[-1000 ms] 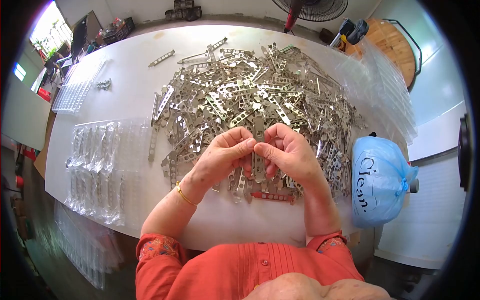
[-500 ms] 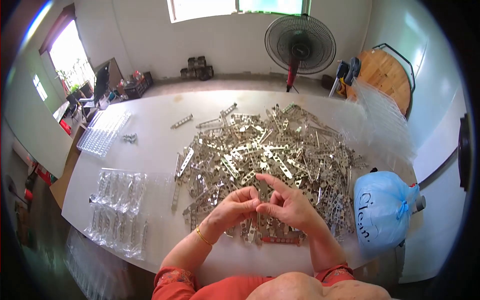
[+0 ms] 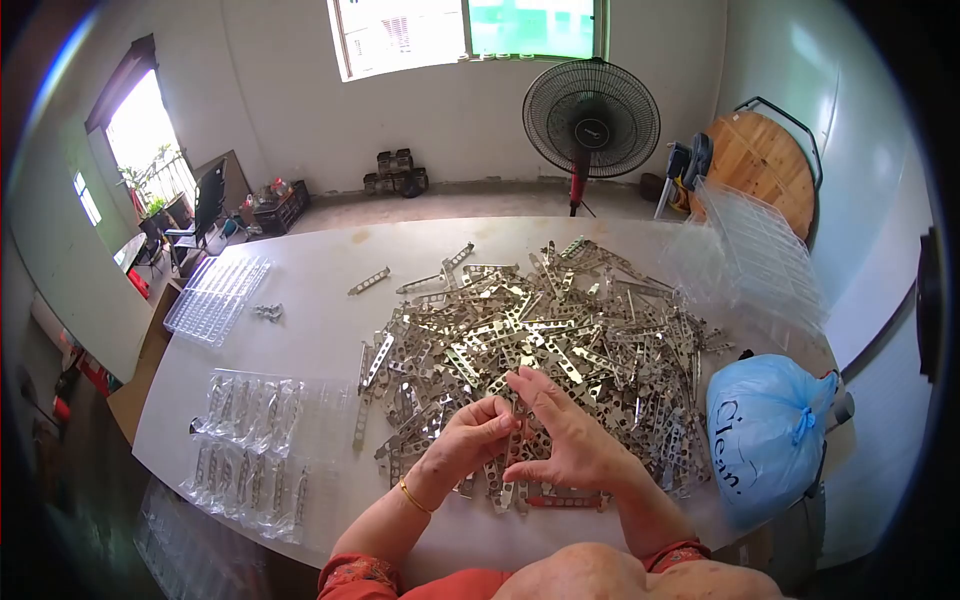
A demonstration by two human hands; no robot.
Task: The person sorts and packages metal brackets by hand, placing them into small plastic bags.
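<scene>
A wide heap of flat metal strips with holes (image 3: 560, 330) covers the middle of the white table. Above its near edge, my left hand (image 3: 470, 440) pinches a narrow metal strip (image 3: 517, 425) between thumb and fingers. My right hand (image 3: 565, 440) is just right of that strip, fingers and thumb spread apart; whether a fingertip touches the strip is unclear. Near the table's front edge, below the hands, lies a reddish strip with holes (image 3: 565, 501).
On the left are a clear tray of wrapped strips (image 3: 245, 450), an upper clear tray (image 3: 218, 298) and small metal pieces (image 3: 268, 312). At right sit a blue bag (image 3: 765, 435) and stacked clear trays (image 3: 760, 255). A fan (image 3: 590, 125) stands behind.
My right hand has opened, its thumb moving away from my left fingertips. The view has tilted up slightly, so the table appears lower.
</scene>
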